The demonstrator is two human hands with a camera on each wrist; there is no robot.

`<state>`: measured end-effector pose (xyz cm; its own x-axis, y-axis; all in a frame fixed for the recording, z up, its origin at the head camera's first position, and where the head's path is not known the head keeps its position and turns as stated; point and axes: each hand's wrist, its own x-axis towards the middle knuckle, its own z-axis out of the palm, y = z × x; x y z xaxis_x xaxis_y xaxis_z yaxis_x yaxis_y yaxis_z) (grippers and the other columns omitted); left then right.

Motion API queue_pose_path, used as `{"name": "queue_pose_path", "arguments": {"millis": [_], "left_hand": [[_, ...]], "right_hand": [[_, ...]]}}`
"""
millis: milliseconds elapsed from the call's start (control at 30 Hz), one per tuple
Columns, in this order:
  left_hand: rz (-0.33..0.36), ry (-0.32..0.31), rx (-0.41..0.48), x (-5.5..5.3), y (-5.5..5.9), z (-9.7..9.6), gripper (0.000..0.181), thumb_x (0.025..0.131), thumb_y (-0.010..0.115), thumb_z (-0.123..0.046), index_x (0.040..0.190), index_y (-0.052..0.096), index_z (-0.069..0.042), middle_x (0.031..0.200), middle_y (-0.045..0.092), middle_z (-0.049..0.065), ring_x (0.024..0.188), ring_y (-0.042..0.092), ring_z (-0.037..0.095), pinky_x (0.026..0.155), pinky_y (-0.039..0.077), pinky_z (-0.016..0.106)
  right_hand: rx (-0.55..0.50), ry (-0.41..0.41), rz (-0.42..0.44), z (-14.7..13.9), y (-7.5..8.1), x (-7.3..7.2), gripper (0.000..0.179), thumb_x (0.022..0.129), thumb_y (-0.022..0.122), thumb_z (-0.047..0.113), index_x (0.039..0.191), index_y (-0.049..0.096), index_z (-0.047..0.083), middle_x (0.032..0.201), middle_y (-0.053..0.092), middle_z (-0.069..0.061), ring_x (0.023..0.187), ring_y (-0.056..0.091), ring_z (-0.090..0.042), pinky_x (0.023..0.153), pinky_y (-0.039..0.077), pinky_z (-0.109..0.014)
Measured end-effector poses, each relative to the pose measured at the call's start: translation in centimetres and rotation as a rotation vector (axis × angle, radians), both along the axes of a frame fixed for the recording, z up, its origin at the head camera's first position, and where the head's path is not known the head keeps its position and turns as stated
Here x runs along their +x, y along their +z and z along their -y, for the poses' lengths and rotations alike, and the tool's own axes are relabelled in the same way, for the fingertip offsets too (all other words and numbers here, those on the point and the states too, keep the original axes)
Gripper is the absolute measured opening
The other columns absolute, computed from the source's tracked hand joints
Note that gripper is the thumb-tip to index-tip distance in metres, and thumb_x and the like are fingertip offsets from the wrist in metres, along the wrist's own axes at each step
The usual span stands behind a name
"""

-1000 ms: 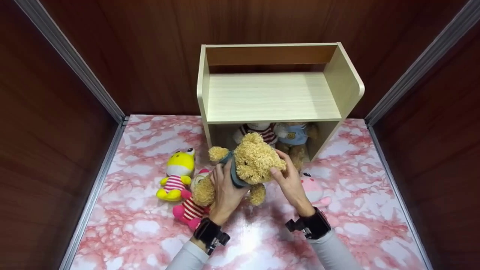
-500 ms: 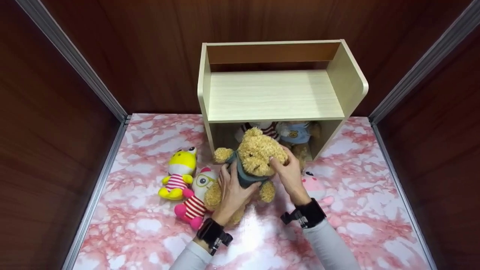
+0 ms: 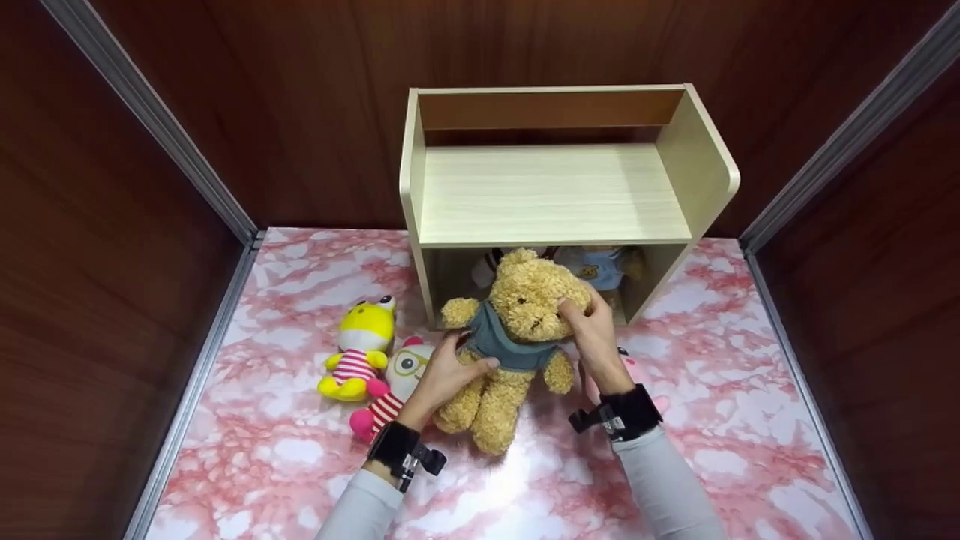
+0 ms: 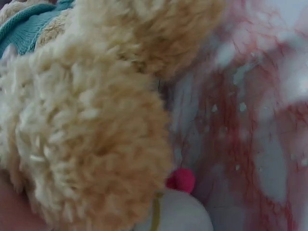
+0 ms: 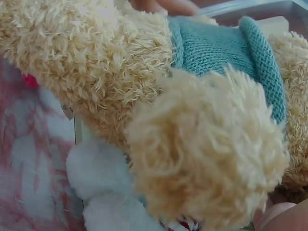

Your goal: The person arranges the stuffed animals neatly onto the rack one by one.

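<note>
A curly tan teddy bear (image 3: 529, 300) in a teal knitted top hangs in front of the shelf's lower compartment, tilted, its legs toward me. My left hand (image 3: 450, 375) holds its side at the hip, thumb across the lower edge of the top. With my right hand (image 3: 596, 337) I grip the side of its head, thumb on the cheek. Fur fills most of the left wrist view, where the bear's leg (image 4: 91, 130) hides nearly all of the hand. In the right wrist view the teal top (image 5: 216, 48) shows, and a fingertip (image 5: 279, 216) presses at the head.
A pale wooden shelf (image 3: 555, 195) stands at the back; plush toys, one in a blue shirt (image 3: 600, 270), sit in its lower compartment. A yellow frog plush (image 3: 358, 349) and a panda-like plush (image 3: 405, 367) lie left. A pink plush (image 3: 637, 375) is partly hidden behind my right wrist.
The bear has turned more upright and shifted right, so its legs and teal top now show. My left hand has slid from its chest to its hip; the right keeps hold of the head.
</note>
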<state>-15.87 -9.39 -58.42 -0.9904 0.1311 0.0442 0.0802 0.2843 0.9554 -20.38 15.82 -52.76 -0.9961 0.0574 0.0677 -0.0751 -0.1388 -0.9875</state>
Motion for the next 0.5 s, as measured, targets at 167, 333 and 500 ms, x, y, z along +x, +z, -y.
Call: {"name": "queue_pose_path", "arguments": {"millis": [167,333,500], "left_hand": [[0.03,-0.064,0.023,-0.3,-0.3,-0.4,0.079,0.077,0.091,-0.044,0.137,0.06,-0.003,0.132,0.066,0.014,0.124,0.06,0.03,0.113,0.042,0.046],[0.019,-0.006,-0.003,-0.2,-0.8,-0.5,0.068,0.077,0.09,-0.038,0.13,0.065,-0.003,0.121,0.071,0.013,0.114,0.065,0.029,0.105,0.048,0.047],[0.048,0.048,0.213,1.0,0.9,-0.3,0.048,0.079,0.086,-0.012,0.12,0.066,0.007,0.1,0.074,0.011,0.085,0.07,0.02,0.087,0.057,0.036]], "right_hand": [[0.011,0.05,-0.012,0.8,0.2,-0.2,0.053,0.095,0.063,0.007,0.147,0.051,0.005,0.133,0.06,-0.017,0.109,0.064,-0.024,0.09,0.056,-0.031],[-0.015,0.097,-0.028,1.7,0.3,-0.4,0.058,0.096,0.069,0.011,0.149,0.048,0.005,0.121,0.063,-0.012,0.095,0.065,-0.016,0.08,0.056,-0.028],[0.013,0.176,-0.013,2.1,0.0,-0.2,0.066,0.099,0.069,0.021,0.155,0.04,0.006,0.14,0.056,-0.016,0.113,0.064,-0.023,0.091,0.056,-0.032]]}}
